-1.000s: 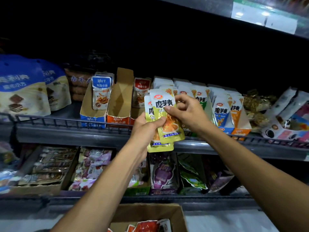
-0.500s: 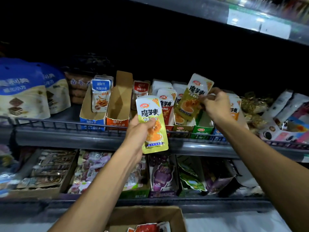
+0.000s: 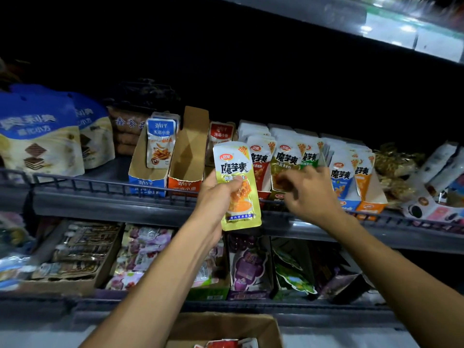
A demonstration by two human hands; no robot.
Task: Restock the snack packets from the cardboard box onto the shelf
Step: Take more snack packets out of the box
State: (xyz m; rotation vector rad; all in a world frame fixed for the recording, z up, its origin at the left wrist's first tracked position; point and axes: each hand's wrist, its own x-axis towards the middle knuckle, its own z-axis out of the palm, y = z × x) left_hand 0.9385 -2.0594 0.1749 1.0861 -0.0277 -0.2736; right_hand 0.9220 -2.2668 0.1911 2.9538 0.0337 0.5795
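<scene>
My left hand (image 3: 218,197) grips a yellow snack packet (image 3: 237,187) upright in front of the middle shelf rail (image 3: 100,187). My right hand (image 3: 310,194) hovers just right of it with fingers loosely curled, holding nothing, in front of an olive-yellow packet (image 3: 285,163) that stands in its display box on the shelf. Rows of similar red, green, blue and orange packets stand beside it. The cardboard box (image 3: 226,327) sits at the bottom centre with red packets (image 3: 223,344) inside.
An open orange display box (image 3: 188,156) and a blue one (image 3: 148,172) stand left of the packets. Big blue bags (image 3: 37,131) fill the shelf's left end. The lower shelf holds trays of mixed snacks (image 3: 140,257). An upper shelf edge (image 3: 376,26) runs overhead.
My right hand set its olive-yellow packet into the display box, let go and drew back toward me. My left hand kept its packet, shifting slightly right.
</scene>
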